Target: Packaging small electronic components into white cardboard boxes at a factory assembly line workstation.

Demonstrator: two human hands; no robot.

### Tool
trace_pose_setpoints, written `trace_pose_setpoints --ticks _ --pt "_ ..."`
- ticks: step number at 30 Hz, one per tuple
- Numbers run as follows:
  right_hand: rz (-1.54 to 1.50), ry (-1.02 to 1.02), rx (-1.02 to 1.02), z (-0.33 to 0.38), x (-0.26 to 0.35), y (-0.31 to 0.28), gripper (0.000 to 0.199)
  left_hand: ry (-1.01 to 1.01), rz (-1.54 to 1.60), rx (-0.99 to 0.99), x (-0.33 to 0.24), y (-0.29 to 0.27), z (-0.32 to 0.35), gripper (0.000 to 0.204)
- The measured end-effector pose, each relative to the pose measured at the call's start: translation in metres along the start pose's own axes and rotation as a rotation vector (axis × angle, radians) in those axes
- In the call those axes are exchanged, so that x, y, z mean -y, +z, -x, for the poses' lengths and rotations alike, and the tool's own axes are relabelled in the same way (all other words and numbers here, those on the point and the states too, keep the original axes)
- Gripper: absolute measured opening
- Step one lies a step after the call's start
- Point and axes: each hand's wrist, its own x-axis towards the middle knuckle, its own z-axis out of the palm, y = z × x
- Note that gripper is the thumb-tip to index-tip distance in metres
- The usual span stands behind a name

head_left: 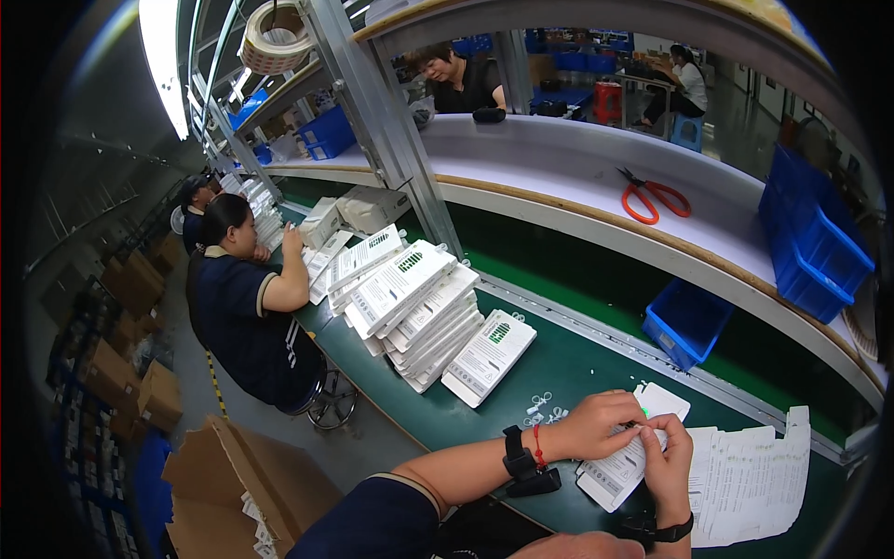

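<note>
The left hand (596, 424) and right hand (669, 464) cover much of the flat white packet (610, 475) between them, so the spot their fingertips pinch stays hidden. The small white pieces (543, 408) on the green bench (577, 363) are too tiny to identify, perhaps clips. The right forearm is cut off by the lower edge. Print on the white sheets (745, 480) is too small to make out.

White flat box (616, 470), green bench (559, 373) — orange scissors (655, 198), blue bins (687, 321).
</note>
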Motion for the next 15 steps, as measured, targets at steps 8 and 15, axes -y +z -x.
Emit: trace_pose_setpoints --ticks 8,15 --pt "0.020 0.007 -0.006 -0.0028 -0.0035 -0.0016 0.006 -0.033 -0.025 0.001 0.0008 0.0019 -0.0018 0.013" --pt "0.008 0.068 0.024 -0.0012 0.0021 0.0006 0.006 -0.017 -0.027 -0.022 0.0009 0.0028 0.0034 0.013"
